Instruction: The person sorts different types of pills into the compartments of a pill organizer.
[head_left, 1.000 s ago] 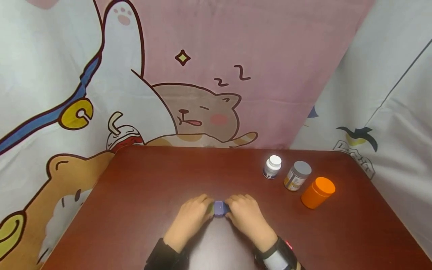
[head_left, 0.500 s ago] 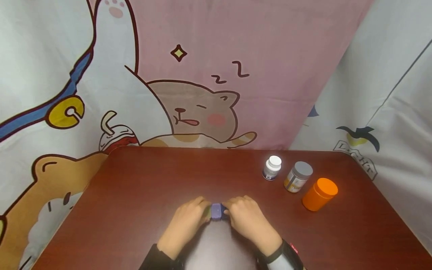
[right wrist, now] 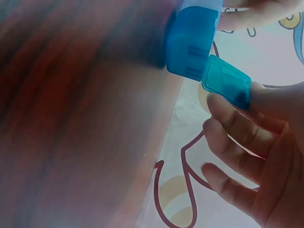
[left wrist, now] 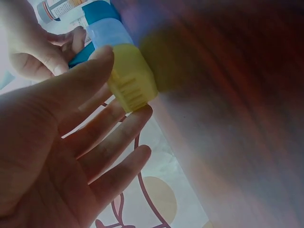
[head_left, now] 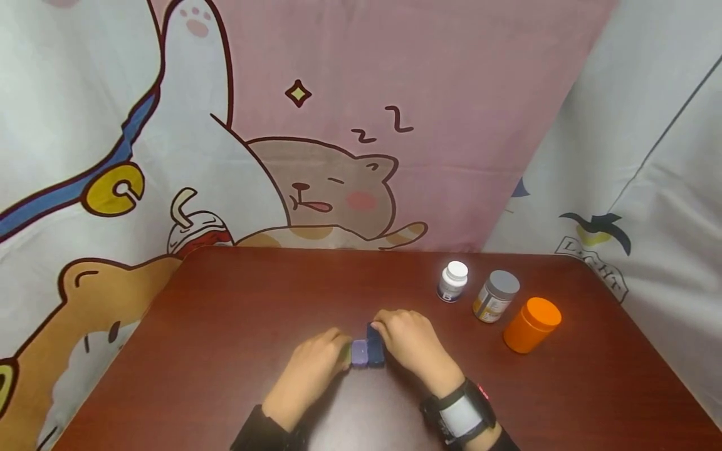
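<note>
A small pill box (head_left: 359, 354) with a yellow, a purple and a dark blue compartment in a row sits low over the table in front of me. My left hand (head_left: 317, 358) pinches its yellow end compartment (left wrist: 133, 78) between thumb and fingertips. The lid (right wrist: 227, 81) of the blue compartment (right wrist: 191, 45) stands raised on the far side. My right hand (head_left: 410, 343) pinches that lid between thumb and index finger, its other fingers loosely bent below in the right wrist view. The inside of the blue compartment cannot be made out.
Toward the right of the brown table (head_left: 254, 300) stand a white bottle (head_left: 453, 282), a grey-lidded jar (head_left: 496, 297) and an orange bottle (head_left: 532, 326). A cartoon-printed cloth (head_left: 451, 125) hangs behind the table's far edge.
The blue compartment's lid has swung up and away, with my right hand moving slightly forward on it. My left hand keeps its grip on the yellow end; the view has shifted slightly.
</note>
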Action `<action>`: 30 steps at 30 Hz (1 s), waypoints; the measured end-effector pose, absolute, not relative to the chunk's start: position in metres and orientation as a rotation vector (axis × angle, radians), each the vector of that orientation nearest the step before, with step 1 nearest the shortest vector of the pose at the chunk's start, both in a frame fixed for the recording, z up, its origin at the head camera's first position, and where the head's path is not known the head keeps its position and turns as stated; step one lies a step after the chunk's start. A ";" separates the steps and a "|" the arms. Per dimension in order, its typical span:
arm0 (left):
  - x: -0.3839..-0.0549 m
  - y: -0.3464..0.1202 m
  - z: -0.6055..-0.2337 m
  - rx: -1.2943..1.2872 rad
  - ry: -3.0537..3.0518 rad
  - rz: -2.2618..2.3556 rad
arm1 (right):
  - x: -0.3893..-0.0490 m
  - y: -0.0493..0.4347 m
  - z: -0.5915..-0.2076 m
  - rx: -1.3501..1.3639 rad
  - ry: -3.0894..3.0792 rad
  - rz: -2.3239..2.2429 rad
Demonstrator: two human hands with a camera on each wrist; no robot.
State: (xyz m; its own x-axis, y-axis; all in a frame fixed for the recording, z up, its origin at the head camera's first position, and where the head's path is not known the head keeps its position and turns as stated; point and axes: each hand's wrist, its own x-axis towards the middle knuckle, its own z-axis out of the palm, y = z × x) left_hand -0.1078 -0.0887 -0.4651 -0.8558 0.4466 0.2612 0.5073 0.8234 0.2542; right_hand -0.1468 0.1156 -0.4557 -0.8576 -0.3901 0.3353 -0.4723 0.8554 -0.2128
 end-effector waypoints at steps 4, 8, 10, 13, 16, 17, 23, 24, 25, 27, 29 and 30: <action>-0.107 -0.088 -0.467 -0.752 -2.789 -0.435 | -0.149 0.122 -0.452 0.655 -2.782 0.449; -0.109 -0.086 -0.468 -0.775 -2.735 -0.385 | -0.152 0.140 -0.446 0.609 -2.804 0.484; -0.110 -0.086 -0.469 -0.785 -2.715 -0.368 | -0.154 0.153 -0.443 0.572 -2.803 0.495; -0.113 -0.085 -0.467 -0.794 -2.712 -0.359 | -0.156 0.174 -0.436 0.509 -2.795 0.517; -0.116 -0.084 -0.466 -0.796 -2.729 -0.360 | -0.156 0.197 -0.423 0.438 -2.790 0.537; -0.117 -0.083 -0.466 -0.795 -2.738 -0.368 | -0.155 0.205 -0.418 0.415 -2.778 0.531; -0.118 -0.082 -0.466 -0.796 -2.771 -0.409 | -0.143 0.265 -0.394 0.229 -2.651 0.440; -0.118 -0.082 -0.466 -0.797 -2.773 -0.410 | -0.140 0.275 -0.392 0.165 -2.671 0.430; -0.118 -0.082 -0.465 -0.797 -2.773 -0.409 | -0.137 0.285 -0.390 0.091 -2.714 0.426; -0.117 -0.084 -0.466 -0.793 -2.772 -0.398 | -0.130 0.304 -0.386 -0.070 -2.874 0.439; -0.118 -0.086 -0.467 -0.779 -2.757 -0.374 | -0.127 0.320 -0.386 -0.188 -3.045 0.462; -0.118 -0.087 -0.467 -0.770 -2.749 -0.361 | -0.127 0.326 -0.386 -0.222 -3.111 0.483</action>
State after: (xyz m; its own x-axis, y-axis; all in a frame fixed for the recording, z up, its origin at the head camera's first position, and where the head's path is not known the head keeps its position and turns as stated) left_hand -0.1178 -0.0871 -0.4672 -0.8247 0.4693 0.3155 0.5350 0.8284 0.1660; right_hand -0.1265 0.3260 -0.3857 -0.9900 0.1366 -0.0362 0.1411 0.9432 -0.3008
